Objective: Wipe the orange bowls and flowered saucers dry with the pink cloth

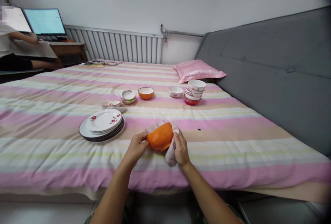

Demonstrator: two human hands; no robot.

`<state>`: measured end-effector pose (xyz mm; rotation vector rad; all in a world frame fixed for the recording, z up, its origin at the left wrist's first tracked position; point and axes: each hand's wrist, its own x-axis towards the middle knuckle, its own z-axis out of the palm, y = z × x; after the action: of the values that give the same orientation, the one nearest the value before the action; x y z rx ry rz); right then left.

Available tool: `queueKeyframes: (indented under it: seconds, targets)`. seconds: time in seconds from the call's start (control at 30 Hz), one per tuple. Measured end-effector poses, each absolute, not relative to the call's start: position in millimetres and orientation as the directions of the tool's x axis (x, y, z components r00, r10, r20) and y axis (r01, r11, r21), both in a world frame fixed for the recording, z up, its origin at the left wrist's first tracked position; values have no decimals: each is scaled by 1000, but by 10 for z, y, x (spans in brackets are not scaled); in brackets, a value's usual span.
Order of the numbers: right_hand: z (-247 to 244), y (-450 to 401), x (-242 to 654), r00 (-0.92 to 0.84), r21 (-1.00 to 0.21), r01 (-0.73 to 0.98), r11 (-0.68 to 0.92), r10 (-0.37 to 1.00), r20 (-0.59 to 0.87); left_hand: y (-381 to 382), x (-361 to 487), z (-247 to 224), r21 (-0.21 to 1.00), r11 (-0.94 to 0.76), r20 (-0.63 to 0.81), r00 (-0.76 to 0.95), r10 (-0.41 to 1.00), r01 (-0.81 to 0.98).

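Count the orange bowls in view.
2: the held bowl, tilted between the left hand and the right hand with its cloth; and the far bowl, upright on the bed beside the small dishes. No others show.

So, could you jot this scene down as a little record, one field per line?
Left hand: grips the held orange bowl
Right hand: holds a pale cloth against that bowl
Bowl's pose: tilted, orange outside toward the camera
Surface below: striped bedcover
Left side: plate stack, small dishes
Farther back, middle: other orange bowl
Right side: white bowl, bowl stack, pink pillow
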<state>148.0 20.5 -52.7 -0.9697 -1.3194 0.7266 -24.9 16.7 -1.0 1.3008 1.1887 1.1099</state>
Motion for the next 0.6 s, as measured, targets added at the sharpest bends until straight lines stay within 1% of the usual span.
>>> queueKeyframes:
  seconds: [0.13,0.27,0.37,0.47,0.6]
  targets:
    - [-537,163,1475,125,-867,188,461,864,487,178,-216,-11,1000,10,-10,5,1000,-6]
    - [-525,130,1464,62,-789,320,524,819,570,174,-212,-2,1000,8,-8,-2,1000,-18]
    - [-480,101,1439,-2,-681,420,600,751,660,165,-216,-8,1000,1,0,18,1000,-14]
    - [-432,66,1405,-118,-534,523,664,677,726,161,-215,-29,1000,-15,15,25,1000,-13]
    - [-391,24,1358,-281,-368,619,694,633,721,169,-215,-57,999,-26,27,31,999,-19]
